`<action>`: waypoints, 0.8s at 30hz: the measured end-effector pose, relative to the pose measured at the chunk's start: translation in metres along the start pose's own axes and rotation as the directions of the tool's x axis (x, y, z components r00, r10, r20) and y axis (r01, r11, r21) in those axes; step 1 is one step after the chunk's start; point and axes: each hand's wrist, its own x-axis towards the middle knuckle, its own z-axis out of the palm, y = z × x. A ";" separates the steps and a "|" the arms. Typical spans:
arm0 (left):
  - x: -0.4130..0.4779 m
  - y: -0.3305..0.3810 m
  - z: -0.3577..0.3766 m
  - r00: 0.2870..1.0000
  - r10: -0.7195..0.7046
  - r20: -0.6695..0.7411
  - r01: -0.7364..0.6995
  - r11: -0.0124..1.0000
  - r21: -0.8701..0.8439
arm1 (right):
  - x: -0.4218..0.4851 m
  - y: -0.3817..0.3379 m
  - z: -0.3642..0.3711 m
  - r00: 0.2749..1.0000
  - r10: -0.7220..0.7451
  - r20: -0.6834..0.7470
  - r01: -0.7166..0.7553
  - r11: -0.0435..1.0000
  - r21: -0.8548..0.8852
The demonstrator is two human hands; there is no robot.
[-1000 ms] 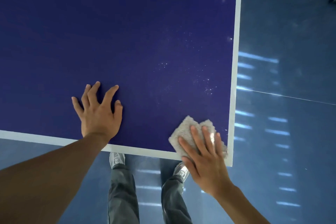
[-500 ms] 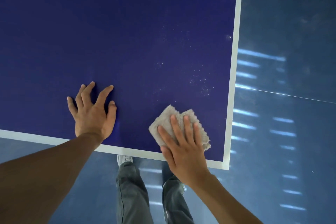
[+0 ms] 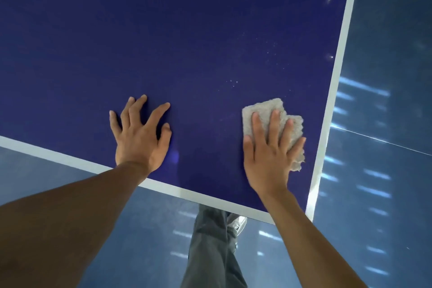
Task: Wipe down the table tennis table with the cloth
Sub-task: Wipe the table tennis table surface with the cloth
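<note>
The dark blue table tennis table fills most of the view, with white lines along its near and right edges. A grey fluffy cloth lies flat on it near the right corner. My right hand presses on the cloth with straight, spread fingers. My left hand rests flat on the bare tabletop to the left, fingers spread. Small white specks dot the surface just beyond the cloth.
The table's corner is at the lower right. A glossy blue floor with light reflections lies past both edges. My grey trouser legs and a shoe show under the near edge.
My right hand has slid the cloth left, then forward and right, away from the near edge toward the specks. My left hand stayed planted. The view has tilted.
</note>
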 end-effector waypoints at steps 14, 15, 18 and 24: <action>0.001 -0.001 0.000 1.000 0.007 -0.011 -0.007 1.000 -0.007 | 0.006 0.050 -0.014 0.998 0.033 0.060 -0.035 0.999 0.037; 0.001 -0.001 0.001 1.000 0.008 -0.015 -0.008 1.000 -0.004 | 0.023 0.038 -0.015 0.989 0.141 0.053 -0.145 0.986 0.084; 0.001 0.000 0.001 1.000 0.004 -0.016 -0.004 1.000 -0.002 | 0.065 -0.007 -0.013 0.971 0.230 0.062 -0.236 0.963 0.132; 0.001 0.001 -0.002 1.000 -0.005 0.002 0.005 1.000 -0.008 | 0.029 -0.066 0.010 0.914 -0.401 0.063 0.402 0.916 0.000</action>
